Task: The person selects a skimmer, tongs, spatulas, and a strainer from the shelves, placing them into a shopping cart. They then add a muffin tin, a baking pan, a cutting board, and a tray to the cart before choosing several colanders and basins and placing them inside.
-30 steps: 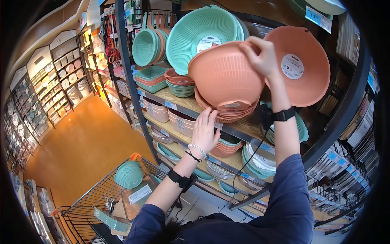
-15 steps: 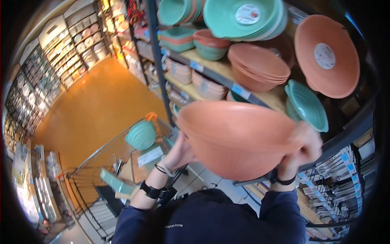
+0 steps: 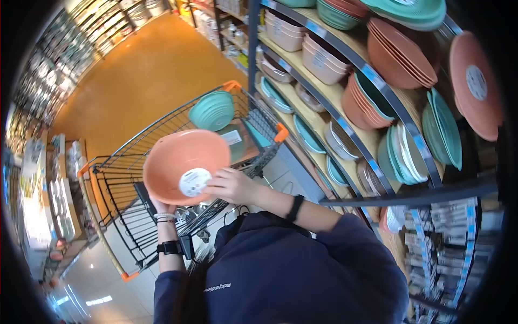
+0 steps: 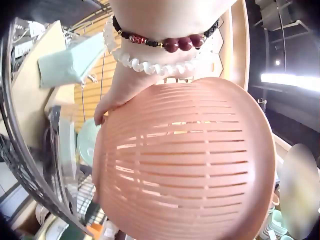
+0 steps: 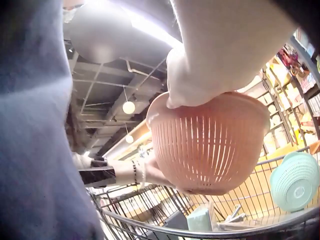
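Note:
A salmon-pink colander (image 3: pixel 186 156) is held over the shopping cart in the head view, its wide mouth turned up. A round white label (image 3: pixel 194 182) sits on its smooth-looking inside; slots show along its outer wall in both wrist views. My left hand (image 3: pixel 163 207) holds it from below, with the thumb at its base in the left wrist view and most fingers hidden. My right hand (image 3: pixel 233 186) grips the near right rim, its fingers reaching inside to the label's edge.
The cart (image 3: pixel 281 132) holds a teal colander (image 3: pixel 212 109), a box with a white label (image 3: pixel 232 136) and other goods. To the right, shelves (image 3: pixel 372 75) carry stacked pink colanders (image 3: pixel 399 54) and teal baskets (image 3: pixel 441 127). An orange floor (image 3: pixel 135 75) stretches beyond.
The pink colander has come off the shelf stack and moved left over the cart. It has been turned so its labelled inside shows. The view has swung toward the cart.

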Motion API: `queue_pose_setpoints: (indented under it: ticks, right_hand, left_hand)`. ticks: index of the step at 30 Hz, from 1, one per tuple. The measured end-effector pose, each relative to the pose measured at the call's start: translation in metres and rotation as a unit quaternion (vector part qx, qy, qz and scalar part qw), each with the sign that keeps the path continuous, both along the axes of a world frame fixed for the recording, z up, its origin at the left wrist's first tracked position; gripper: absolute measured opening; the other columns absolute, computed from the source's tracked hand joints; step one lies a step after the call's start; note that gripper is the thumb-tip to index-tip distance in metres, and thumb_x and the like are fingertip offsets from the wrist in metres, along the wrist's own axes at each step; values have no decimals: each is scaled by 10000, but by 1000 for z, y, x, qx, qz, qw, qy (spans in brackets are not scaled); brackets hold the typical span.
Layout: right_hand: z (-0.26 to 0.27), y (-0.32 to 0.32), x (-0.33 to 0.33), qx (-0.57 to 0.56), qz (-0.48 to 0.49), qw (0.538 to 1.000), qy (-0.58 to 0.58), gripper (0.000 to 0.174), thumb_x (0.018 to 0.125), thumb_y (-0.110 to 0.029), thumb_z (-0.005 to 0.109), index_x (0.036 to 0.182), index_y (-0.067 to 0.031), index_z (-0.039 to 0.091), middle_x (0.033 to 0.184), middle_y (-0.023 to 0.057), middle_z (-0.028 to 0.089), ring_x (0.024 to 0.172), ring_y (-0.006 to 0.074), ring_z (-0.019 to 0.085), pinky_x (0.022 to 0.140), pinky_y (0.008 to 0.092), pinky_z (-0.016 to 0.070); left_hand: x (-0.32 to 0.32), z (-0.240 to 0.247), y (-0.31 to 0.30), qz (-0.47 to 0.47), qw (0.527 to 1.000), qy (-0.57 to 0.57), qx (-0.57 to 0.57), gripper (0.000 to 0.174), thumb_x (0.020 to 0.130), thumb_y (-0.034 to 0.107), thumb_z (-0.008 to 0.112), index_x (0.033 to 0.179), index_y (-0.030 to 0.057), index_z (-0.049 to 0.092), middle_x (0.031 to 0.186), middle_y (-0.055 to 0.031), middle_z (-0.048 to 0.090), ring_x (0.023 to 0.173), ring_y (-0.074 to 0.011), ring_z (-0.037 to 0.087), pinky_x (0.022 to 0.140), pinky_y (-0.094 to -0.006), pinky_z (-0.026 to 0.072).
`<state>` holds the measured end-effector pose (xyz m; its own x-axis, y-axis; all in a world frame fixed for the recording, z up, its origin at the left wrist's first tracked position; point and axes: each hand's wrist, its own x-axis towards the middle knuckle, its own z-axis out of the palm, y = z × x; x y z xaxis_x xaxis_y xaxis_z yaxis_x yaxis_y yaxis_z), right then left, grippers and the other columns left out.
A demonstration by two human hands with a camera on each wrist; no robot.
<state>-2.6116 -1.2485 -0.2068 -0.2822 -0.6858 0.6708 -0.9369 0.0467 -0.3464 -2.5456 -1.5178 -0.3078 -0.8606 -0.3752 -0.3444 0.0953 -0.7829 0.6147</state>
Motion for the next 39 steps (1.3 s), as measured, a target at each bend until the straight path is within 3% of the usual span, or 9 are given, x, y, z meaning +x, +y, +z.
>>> queue_pose_setpoints:
  ticks: [2, 3, 7, 10, 13, 18, 21, 28, 39]
  right_hand:
    - [-41, -22, -9, 72, -30, 997, -22, 348, 686, -75, 595, 1033, -70, 564, 1018, 89, 550, 936, 259, 512, 838, 364, 415]
    - [-58, -26, -10, 116, -45, 992, -22, 426, 688, -64, 588, 1109, -62, 523, 1084, 119, 525, 999, 286, 496, 887, 385, 395]
    - [-93, -29, -7, 156, -173, 966, -110, 625, 702, -58, 580, 1283, -47, 348, 1236, 200, 406, 1125, 355, 422, 974, 420, 331]
    - [-101, -14, -7, 177, -272, 939, -119, 694, 747, -113, 555, 1354, -39, 225, 1343, 277, 266, 1172, 403, 376, 998, 442, 298]
    - [-115, 3, 1, 243, -253, 921, -168, 755, 741, -147, 610, 1363, -36, 198, 1353, 253, 245, 1198, 390, 348, 1021, 422, 278]
    - [-152, 10, 25, 267, -211, 934, -109, 441, 694, -255, 655, 1089, -103, 530, 1053, 94, 514, 1114, 282, 427, 1040, 516, 178]
    - [-142, 6, 25, 324, -221, 911, -131, 380, 683, -225, 651, 1026, -98, 550, 1013, 88, 520, 1085, 277, 443, 1035, 505, 198]
    - [-151, 9, 26, 295, -226, 922, -111, 361, 634, -109, 623, 989, -106, 555, 952, 57, 506, 1042, 244, 456, 1026, 481, 237]
    - [-147, 13, 18, 266, -162, 938, -152, 420, 637, -51, 589, 1050, -90, 519, 1106, 92, 495, 1148, 254, 421, 1050, 483, 217]
  left_hand:
    - [-7, -3, 0, -53, 998, -16, -35, 577, 885, 490, 359, 1257, 52, 416, 1270, -100, 460, 1156, -260, 442, 969, -431, 355]
    - [-4, -33, -14, -45, 970, -226, -76, 655, 841, 565, 393, 1280, 79, 385, 1306, -107, 417, 1192, -264, 401, 954, -465, 337]
    - [8, -71, -7, -200, 939, -230, -158, 699, 818, 581, 446, 1373, 224, 217, 1304, -141, 336, 1160, -317, 389, 927, -460, 334]
    - [8, -54, 23, -309, 878, -226, -288, 720, 833, 452, 534, 1398, 196, 168, 1356, -155, 310, 1169, -306, 402, 898, -422, 372]
    - [2, -45, 48, -435, 803, -177, -368, 744, 839, 395, 562, 1397, 113, 159, 1297, -169, 393, 1116, -288, 458, 833, -364, 424]
    - [-6, -50, 79, -582, 604, -31, -543, 802, 796, 326, 635, 1352, -38, 185, 1152, -205, 532, 1008, -260, 558, 837, -320, 442]
    - [-8, -53, 85, -550, 522, 29, -651, 768, 735, 338, 671, 1311, 6, 287, 1104, -242, 550, 1015, -297, 560, 836, -340, 452]
    - [-8, -60, 89, -499, 505, 47, -703, 354, 754, 97, 540, 1106, 55, 515, 774, -260, 589, 761, -423, 568, 717, -463, 466]
    - [-15, -71, 71, -553, 467, 82, -685, 458, 720, 93, 562, 1169, 75, 472, 739, -222, 597, 723, -393, 581, 676, -443, 472]
